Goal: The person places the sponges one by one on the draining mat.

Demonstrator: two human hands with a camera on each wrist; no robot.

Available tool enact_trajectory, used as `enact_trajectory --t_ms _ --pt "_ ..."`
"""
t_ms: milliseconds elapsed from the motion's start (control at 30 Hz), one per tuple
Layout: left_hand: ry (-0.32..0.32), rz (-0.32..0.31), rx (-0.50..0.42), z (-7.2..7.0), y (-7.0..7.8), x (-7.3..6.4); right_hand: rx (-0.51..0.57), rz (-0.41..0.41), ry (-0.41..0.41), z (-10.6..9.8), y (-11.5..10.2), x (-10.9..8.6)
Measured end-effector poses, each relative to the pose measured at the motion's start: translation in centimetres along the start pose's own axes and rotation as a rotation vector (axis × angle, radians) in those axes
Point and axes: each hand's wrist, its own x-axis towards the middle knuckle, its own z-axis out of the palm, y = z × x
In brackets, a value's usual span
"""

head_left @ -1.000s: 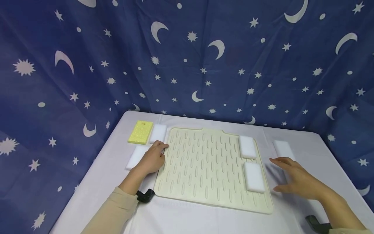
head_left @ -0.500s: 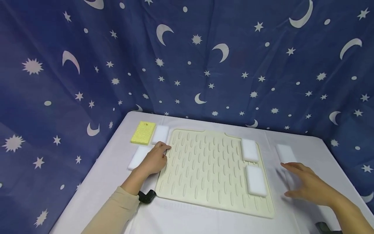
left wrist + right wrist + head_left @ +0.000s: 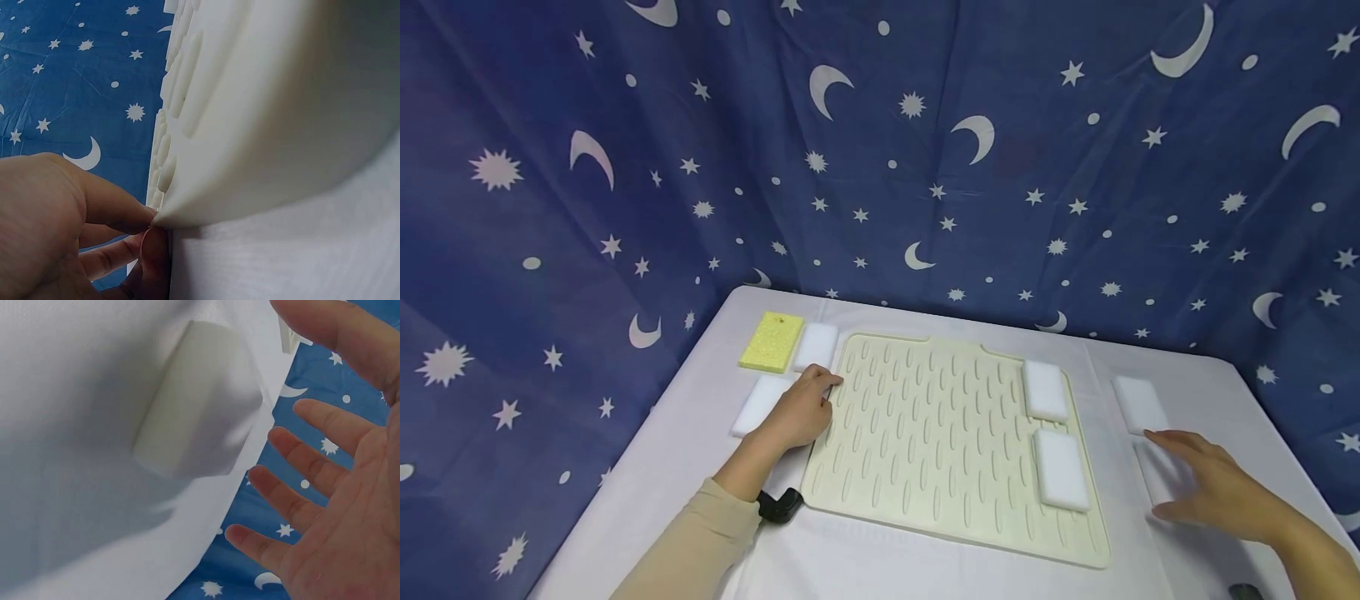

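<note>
A cream ridged mat (image 3: 925, 442), like a drying mat, lies on the white-covered table. My left hand (image 3: 801, 408) pinches its left edge between thumb and fingers; the left wrist view shows the mat's rim (image 3: 206, 194) meeting the fingertips (image 3: 150, 215). To the mat's right, my right hand (image 3: 1221, 492) hovers with spread fingers, holding nothing. Under it, partly hidden, is a white sponge block (image 3: 1157, 467); the right wrist view has a shaded white block (image 3: 194, 400) beside the fingers. Beyond the fingertips lies another white block (image 3: 1138, 404).
Two white blocks, one farther back (image 3: 1046, 390) and one nearer (image 3: 1062, 469), sit on the mat's right side. Left of the mat are a yellow sponge (image 3: 772, 342) and two more white blocks, one behind (image 3: 816, 346) and one nearer (image 3: 760, 404). A starry blue curtain (image 3: 880, 167) hangs behind.
My right hand has moved right, away from the mat's right edge and over the table beside it. My left hand keeps its pinch on the mat. The head view has shifted slightly.
</note>
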Motion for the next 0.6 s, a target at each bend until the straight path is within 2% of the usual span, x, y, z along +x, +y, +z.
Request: enact_trajectory --t_ms 600 --pt "0.002 0.002 -0.002 0.0 0.1 0.0 0.054 -0.015 0.003 0.5 1.4 -0.9"
